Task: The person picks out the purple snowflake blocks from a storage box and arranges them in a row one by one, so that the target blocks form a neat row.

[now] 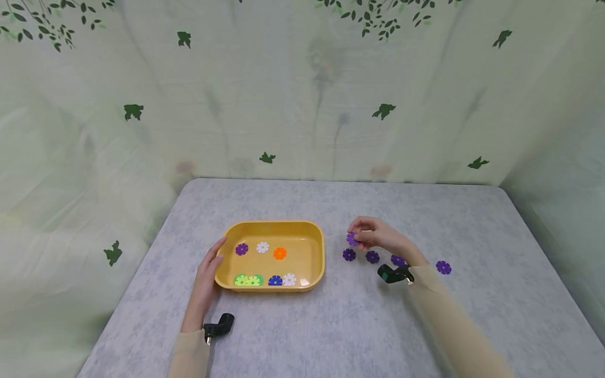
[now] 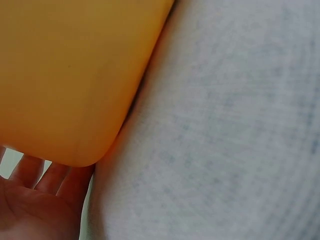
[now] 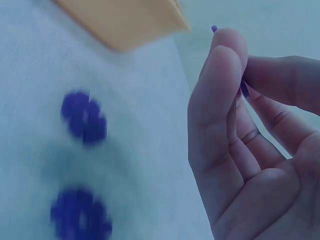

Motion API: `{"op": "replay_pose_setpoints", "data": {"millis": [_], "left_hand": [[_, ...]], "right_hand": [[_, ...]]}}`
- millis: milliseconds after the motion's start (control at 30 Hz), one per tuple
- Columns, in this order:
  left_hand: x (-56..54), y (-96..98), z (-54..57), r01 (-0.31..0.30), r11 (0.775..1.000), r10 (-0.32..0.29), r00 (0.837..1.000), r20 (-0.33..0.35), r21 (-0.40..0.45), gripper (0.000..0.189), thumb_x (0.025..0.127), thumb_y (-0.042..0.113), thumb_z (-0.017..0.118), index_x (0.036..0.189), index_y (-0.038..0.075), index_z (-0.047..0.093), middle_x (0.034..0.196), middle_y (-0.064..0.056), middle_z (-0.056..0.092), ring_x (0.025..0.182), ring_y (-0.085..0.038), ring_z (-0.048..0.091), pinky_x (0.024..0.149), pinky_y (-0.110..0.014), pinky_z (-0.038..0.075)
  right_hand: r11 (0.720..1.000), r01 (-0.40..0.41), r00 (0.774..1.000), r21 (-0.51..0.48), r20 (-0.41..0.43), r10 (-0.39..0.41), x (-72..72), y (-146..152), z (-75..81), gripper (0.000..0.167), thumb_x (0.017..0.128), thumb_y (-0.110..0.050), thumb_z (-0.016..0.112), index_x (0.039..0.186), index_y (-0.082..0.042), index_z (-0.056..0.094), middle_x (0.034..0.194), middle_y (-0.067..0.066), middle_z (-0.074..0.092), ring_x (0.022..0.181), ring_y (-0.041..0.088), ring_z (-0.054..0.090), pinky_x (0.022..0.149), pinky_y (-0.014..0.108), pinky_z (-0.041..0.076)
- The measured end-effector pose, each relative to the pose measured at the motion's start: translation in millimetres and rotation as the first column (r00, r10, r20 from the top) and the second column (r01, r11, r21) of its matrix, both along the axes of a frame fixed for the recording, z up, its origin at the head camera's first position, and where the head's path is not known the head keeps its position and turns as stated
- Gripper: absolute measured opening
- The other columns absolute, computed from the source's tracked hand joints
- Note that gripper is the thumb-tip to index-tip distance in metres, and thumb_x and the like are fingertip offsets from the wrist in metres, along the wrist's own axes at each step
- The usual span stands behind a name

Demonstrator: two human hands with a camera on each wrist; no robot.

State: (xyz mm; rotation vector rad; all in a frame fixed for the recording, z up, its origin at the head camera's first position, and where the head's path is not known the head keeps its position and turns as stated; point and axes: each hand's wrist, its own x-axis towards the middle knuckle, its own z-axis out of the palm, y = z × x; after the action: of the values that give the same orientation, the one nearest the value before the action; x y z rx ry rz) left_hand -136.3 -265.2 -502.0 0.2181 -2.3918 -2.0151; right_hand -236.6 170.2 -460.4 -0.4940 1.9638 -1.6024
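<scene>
My left hand [image 1: 206,278] lies along the left side of a yellow tray [image 1: 320,257]. Fairly straight fingers [image 2: 27,170] touch the tray's outer wall in the left wrist view. To the right of the tray, my right hand [image 1: 378,236] pinches a purple flower-shaped disc [image 1: 352,239] above the table. Only slivers of that disc show between thumb and fingers in the right wrist view. Below this hand lie more purple flower discs [image 1: 348,254], [image 1: 372,256]; another disc [image 1: 398,260] is partly covered by the wrist camera.
Inside the tray are a purple disc [image 1: 241,249], a white disc [image 1: 262,247] and an orange disc [image 1: 280,253]. Green discs [image 1: 248,280], a blue disc [image 1: 275,281] and another white disc [image 1: 289,280] sit along its near wall. One purple disc [image 1: 443,267] lies farther right.
</scene>
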Motion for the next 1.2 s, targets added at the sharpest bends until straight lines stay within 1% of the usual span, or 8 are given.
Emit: {"op": "replay_pose_setpoints", "data": {"millis": [300,567,633,733,867,967,1067,1200], "left_hand": [[-0.1,1.8,2.8,0.001,1.0,-0.001,1.0,0.007,0.017,0.047,0.104,0.034,0.037,0.15,0.023,0.034,0.155,0.004,0.025,0.142,-0.016,0.017,0.114,-0.038,0.02],[8.1,10.8,25.5,0.017,0.999,-0.017,1.0,0.012,0.037,0.046,0.105,0.024,0.036,0.15,0.014,0.033,0.156,-0.003,0.024,0.143,-0.02,0.017,0.103,-0.012,0.028],[8.3,10.5,25.7,0.021,0.999,-0.021,1.0,0.006,0.042,0.046,0.105,0.024,0.036,0.15,0.013,0.033,0.156,-0.003,0.023,0.143,-0.021,0.016,0.101,-0.009,0.029],[6.0,7.0,18.3,0.018,0.999,-0.018,1.0,0.003,0.038,0.046,0.105,0.026,0.036,0.15,0.016,0.033,0.156,-0.001,0.024,0.143,-0.019,0.016,0.1,-0.008,0.029],[2.3,1.6,6.4,0.014,1.0,-0.014,1.0,-0.003,0.017,0.047,0.105,0.032,0.037,0.15,0.02,0.034,0.155,0.002,0.025,0.142,-0.016,0.017,0.104,-0.012,0.026],[1.4,-0.2,2.8,0.015,1.0,-0.015,1.0,-0.011,0.013,0.048,0.104,0.035,0.037,0.15,0.021,0.034,0.155,0.003,0.025,0.142,-0.015,0.016,0.111,-0.024,0.022],[1.7,0.6,4.0,0.015,1.0,-0.015,1.0,-0.009,0.021,0.047,0.105,0.033,0.037,0.15,0.02,0.034,0.155,0.002,0.024,0.143,-0.016,0.015,0.115,-0.036,0.018],[3.4,4.9,12.7,0.017,0.999,-0.017,1.0,-0.006,0.032,0.046,0.105,0.026,0.037,0.15,0.017,0.033,0.156,-0.001,0.023,0.143,-0.018,0.014,0.115,-0.043,0.015]], "right_hand": [[0.991,0.132,0.991,0.025,-0.01,-0.132,25.5,91.2,-17.1,0.028,0.099,-0.014,0.053,0.116,0.008,0.05,0.087,0.011,0.056,0.068,0.017,0.056,0.064,0.033,0.054],[0.96,0.268,0.963,0.086,-0.055,-0.264,55.1,163.1,-23.2,0.026,0.099,-0.014,0.052,0.114,0.008,0.051,0.089,0.005,0.058,0.07,0.016,0.058,0.065,0.029,0.055],[0.951,0.293,0.955,0.097,-0.073,-0.287,62.6,178.4,-25.7,0.025,0.099,-0.013,0.051,0.113,0.007,0.051,0.091,0.003,0.058,0.07,0.016,0.059,0.065,0.028,0.055],[0.938,0.327,0.943,0.114,-0.094,-0.318,72.3,197.9,-29.3,0.023,0.1,-0.011,0.05,0.112,0.008,0.052,0.091,0.0,0.059,0.07,0.015,0.06,0.064,0.027,0.055],[0.922,0.356,0.931,0.151,-0.136,-0.338,81.5,214.1,-32.4,0.025,0.099,-0.008,0.049,0.112,0.014,0.049,0.089,-0.001,0.06,0.068,0.014,0.06,0.061,0.027,0.055],[0.903,0.387,0.919,0.188,-0.166,-0.359,85.2,217.7,-33.8,0.028,0.099,-0.006,0.049,0.112,0.019,0.047,0.087,-0.001,0.06,0.065,0.013,0.06,0.059,0.027,0.055],[0.873,0.413,0.908,0.259,-0.194,-0.371,87.5,216.4,-34.6,0.029,0.098,-0.006,0.05,0.113,0.019,0.048,0.085,0.002,0.059,0.064,0.012,0.059,0.057,0.027,0.054],[0.824,0.434,0.9,0.364,-0.223,-0.376,89.9,211.6,-34.8,0.028,0.099,-0.009,0.05,0.115,0.015,0.052,0.085,0.008,0.058,0.064,0.013,0.057,0.056,0.027,0.053]]}}
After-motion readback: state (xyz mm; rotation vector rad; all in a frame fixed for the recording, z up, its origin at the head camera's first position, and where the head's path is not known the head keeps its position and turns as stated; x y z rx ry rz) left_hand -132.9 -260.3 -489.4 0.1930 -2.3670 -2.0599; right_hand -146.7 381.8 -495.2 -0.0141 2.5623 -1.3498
